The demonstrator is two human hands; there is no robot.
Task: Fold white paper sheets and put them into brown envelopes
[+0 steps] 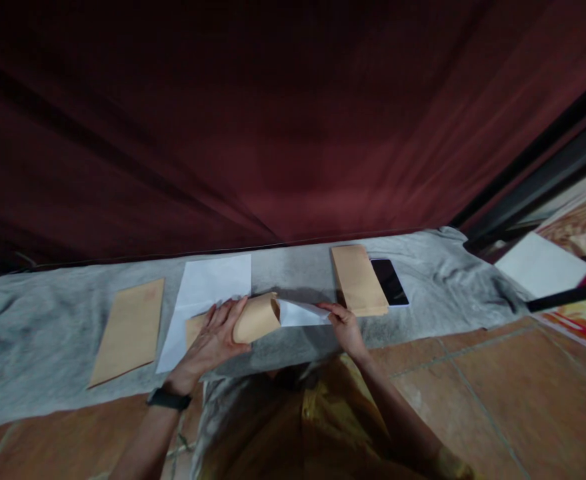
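Loosely curled, the left hand (217, 337) lies palm-down on a brown envelope (259, 317). Its fingers (233, 312) wrap over the top and bow the mouth open toward the right. The right hand (345, 327), wrist bent inward, pinches one end of a folded white sheet (300, 312) between thumb and fingers. The sheet's other end sits at the envelope's mouth, between both hands. Just beyond the left fingers a flat white paper (215, 279) lies on the grey cloth (47, 313), and a stack of envelopes (359, 280) lies just past the right fingers.
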